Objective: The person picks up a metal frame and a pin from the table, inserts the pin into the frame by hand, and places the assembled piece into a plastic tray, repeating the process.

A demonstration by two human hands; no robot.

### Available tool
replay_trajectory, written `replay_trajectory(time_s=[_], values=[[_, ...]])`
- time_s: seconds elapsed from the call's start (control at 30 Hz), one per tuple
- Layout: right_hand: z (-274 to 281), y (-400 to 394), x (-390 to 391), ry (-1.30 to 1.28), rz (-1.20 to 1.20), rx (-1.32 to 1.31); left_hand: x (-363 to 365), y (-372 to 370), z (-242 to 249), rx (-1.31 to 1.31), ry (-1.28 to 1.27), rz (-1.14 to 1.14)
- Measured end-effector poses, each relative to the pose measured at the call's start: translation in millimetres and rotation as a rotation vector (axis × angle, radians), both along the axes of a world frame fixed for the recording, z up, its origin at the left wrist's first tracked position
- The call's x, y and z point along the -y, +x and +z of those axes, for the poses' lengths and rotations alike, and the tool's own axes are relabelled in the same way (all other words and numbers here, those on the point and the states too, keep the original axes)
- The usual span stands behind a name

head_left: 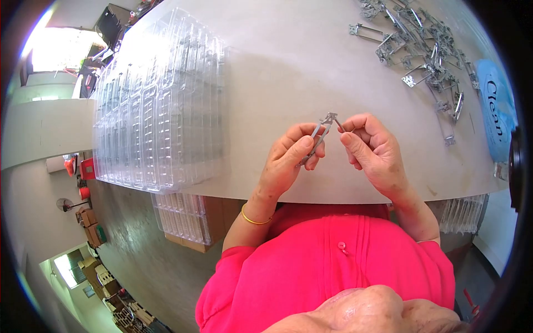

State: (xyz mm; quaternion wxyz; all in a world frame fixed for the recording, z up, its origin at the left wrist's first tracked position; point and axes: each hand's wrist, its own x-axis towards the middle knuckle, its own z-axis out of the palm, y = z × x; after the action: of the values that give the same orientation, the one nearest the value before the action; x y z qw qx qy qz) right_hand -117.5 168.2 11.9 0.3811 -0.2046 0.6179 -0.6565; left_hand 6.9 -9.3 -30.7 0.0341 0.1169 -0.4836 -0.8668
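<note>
My left hand [288, 155] pinches a thin metal bracket [319, 137] between thumb and fingers, its long arms slanting up to a small flat plate at the top. Close by, my right hand [377, 152] is closed, with thumb and forefinger pressed together around a slim brownish rod [340, 126] whose upper tip meets the plate end of the bracket. Both hands are above the front part of the pale table [266, 100]. At the far right of the tabletop lies a loose heap of similar metal brackets [430, 50].
Tall stacked clear plastic trays [161, 111] stand on the table's left side. A blue packet [495, 111] marked "Clean" lies at the right edge. Below the table are more clear trays [180, 216] by a cardboard box [222, 216], and another tray stack [462, 213] at right.
</note>
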Motion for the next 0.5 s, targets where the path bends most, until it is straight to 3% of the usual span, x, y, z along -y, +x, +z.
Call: replay_trajectory(time_s=[0.5], values=[[0.8, -5.1, 0.2, 0.019, 0.010, -0.039, 3.9, -0.8, 3.9, 0.092, -0.189, -0.023]])
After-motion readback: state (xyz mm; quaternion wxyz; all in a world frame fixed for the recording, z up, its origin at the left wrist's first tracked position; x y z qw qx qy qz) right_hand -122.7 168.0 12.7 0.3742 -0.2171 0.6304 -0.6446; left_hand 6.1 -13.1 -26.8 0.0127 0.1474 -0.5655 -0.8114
